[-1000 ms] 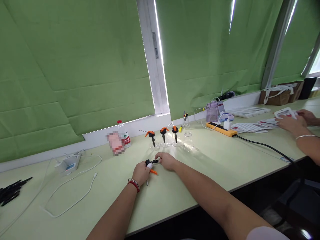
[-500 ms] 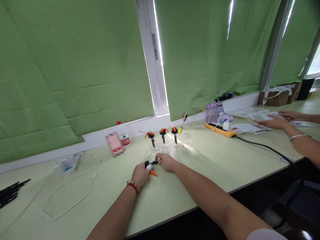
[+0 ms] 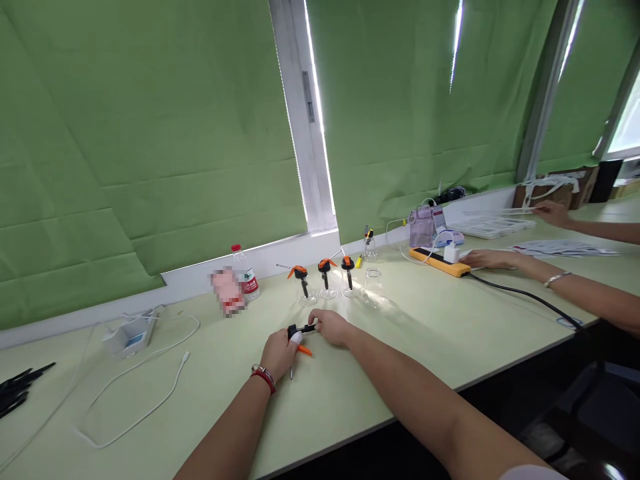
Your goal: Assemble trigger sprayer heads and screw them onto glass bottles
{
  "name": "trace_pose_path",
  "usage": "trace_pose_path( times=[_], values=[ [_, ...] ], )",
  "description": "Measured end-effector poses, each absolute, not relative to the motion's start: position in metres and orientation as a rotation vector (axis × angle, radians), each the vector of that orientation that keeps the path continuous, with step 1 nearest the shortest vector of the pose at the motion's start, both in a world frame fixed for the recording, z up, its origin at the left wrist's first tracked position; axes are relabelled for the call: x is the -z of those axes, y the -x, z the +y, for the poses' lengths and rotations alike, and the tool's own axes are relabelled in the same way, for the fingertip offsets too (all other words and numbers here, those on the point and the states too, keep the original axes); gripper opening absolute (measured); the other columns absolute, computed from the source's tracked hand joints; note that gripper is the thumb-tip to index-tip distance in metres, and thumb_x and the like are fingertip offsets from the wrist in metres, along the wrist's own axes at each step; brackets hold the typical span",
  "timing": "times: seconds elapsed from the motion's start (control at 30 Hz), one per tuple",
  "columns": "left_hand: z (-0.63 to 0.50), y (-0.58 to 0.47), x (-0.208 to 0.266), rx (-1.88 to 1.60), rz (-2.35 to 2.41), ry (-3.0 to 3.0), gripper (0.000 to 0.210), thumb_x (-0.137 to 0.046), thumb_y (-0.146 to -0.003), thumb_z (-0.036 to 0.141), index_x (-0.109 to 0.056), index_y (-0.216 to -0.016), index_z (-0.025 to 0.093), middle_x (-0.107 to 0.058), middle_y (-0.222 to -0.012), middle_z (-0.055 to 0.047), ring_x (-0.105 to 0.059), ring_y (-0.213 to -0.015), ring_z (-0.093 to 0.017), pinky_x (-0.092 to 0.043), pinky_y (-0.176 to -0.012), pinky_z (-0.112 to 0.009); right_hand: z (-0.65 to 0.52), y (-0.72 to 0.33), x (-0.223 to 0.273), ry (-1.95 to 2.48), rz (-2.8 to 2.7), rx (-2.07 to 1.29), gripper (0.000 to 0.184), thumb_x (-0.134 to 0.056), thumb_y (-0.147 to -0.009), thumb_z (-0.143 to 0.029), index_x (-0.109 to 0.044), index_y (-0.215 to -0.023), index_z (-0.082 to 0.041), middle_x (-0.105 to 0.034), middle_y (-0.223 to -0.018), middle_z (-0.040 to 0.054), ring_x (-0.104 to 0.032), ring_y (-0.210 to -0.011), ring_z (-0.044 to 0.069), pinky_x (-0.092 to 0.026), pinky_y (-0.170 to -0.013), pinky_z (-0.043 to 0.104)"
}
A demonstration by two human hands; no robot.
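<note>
Low over the table, my left hand (image 3: 280, 353) is closed around the black head of a black-and-orange part (image 3: 304, 351). An orange lever and a thin metal rod stick out below its fingers. My right hand (image 3: 331, 327) pinches the far end of the part's dark stem; its fingertips hide that end. Just beyond my hands, three similar black-and-orange parts (image 3: 325, 267) sit upright on clear glass vessels (image 3: 327, 291), stems pointing down inside. To their right is another clear glass vessel (image 3: 373, 283).
Beyond stand a water bottle (image 3: 245, 273), a small jar with yellow-handled tools (image 3: 369, 247) and an orange power strip (image 3: 440, 261). A white cable (image 3: 165, 400) and black strips (image 3: 20, 390) lie left. At right, another person's hands (image 3: 550, 213) handle flat white pieces.
My hands keep the same hold on the part, almost unmoved. The other person's hands have moved apart, one toward the back with a flat piece, one down beside the power strip.
</note>
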State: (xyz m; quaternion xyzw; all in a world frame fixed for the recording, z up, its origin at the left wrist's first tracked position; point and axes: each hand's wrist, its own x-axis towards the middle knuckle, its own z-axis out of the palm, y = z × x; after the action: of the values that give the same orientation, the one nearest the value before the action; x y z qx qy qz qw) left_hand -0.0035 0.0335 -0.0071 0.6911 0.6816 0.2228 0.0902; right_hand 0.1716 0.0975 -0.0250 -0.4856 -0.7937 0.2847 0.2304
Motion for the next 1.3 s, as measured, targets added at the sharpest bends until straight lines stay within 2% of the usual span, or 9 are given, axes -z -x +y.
trace_pose_path(
  times=[0.37, 0.57, 0.97, 1.3],
  values=[
    [0.0350, 0.0001, 0.0070, -0.627, 2.034, -2.081, 0.035, -0.041, -0.085, 0.043, -0.057, -0.071, 0.014, -0.062, -0.070, -0.008, -0.051, -0.058, -0.016, -0.027, -0.051, -0.025, 0.0993, -0.1662, 0.0200, 1.362, -2.237, -0.710, 0.025, -0.051, -0.080, -0.016, -0.064, -0.100, -0.023, -0.059, -0.087, 0.0039, -0.049, -0.073, 0.014, -0.032, -0.060, 0.022],
    [0.0368, 0.0010, 0.0086, -0.619, 2.059, -2.068, 0.035, -0.041, -0.085, 0.042, -0.057, -0.072, 0.014, -0.063, -0.070, -0.009, -0.052, -0.058, -0.016, -0.028, -0.050, -0.024, 0.0949, -0.1681, 0.0219, 1.380, -2.220, -0.688, 0.029, -0.048, -0.082, -0.016, -0.057, -0.107, -0.025, -0.058, -0.084, 0.0021, -0.047, -0.069, 0.013, -0.030, -0.058, 0.022],
    [0.0380, 0.0027, 0.0103, -0.654, 2.040, -2.050, 0.036, -0.040, -0.084, 0.043, -0.057, -0.070, 0.015, -0.062, -0.068, -0.008, -0.051, -0.057, -0.016, -0.029, -0.050, -0.025, 0.0947, -0.1680, 0.0218, 1.389, -2.224, -0.679, 0.023, -0.047, -0.083, -0.018, -0.060, -0.101, -0.023, -0.059, -0.085, 0.0032, -0.049, -0.071, 0.014, -0.030, -0.058, 0.022],
    [0.0369, 0.0027, 0.0093, -0.661, 2.030, -2.036, 0.035, -0.041, -0.084, 0.044, -0.054, -0.067, 0.016, -0.061, -0.066, -0.007, -0.051, -0.057, -0.016, -0.029, -0.050, -0.025, 0.0928, -0.1682, 0.0195, 1.399, -2.218, -0.672, 0.026, -0.048, -0.083, -0.018, -0.057, -0.106, -0.024, -0.058, -0.083, 0.0023, -0.048, -0.069, 0.013, -0.030, -0.058, 0.022]
  ],
)
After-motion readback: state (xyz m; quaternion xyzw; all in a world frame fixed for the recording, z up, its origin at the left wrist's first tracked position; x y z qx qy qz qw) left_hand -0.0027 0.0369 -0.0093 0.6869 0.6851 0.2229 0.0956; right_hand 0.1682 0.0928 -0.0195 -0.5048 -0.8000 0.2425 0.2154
